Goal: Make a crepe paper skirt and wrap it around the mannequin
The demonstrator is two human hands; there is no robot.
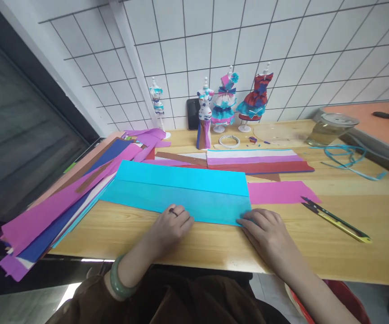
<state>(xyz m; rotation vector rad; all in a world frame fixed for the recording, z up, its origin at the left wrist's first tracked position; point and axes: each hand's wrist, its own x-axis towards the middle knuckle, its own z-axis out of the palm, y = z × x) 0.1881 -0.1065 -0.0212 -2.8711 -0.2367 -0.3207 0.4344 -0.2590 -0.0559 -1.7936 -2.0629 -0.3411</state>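
Observation:
A wide turquoise sheet (pixel 181 198) lies across the table in front of me, its upper strip brighter than the lower part, with a crease or edge between them. My left hand (pixel 173 225), with a ring and a green bangle on the wrist, rests curled at the sheet's lower edge; what its fingers hold, if anything, is hidden. My right hand (pixel 265 229) has its fingers pressed together on the sheet's lower right corner. A pink sheet (pixel 282 192) lies to the right, partly under the turquoise one.
Coloured sheets (pixel 62 202) are piled at the left, overhanging the table (pixel 349 265). Striped sheets (pixel 255 161) lie behind. Snips and a yellow cutter (pixel 336 220) lie at right. Several small dress forms (pixel 226 103), a tape roll (pixel 229 141), blue ribbon (pixel 346 157) and a jar (pixel 331 130) stand farther back.

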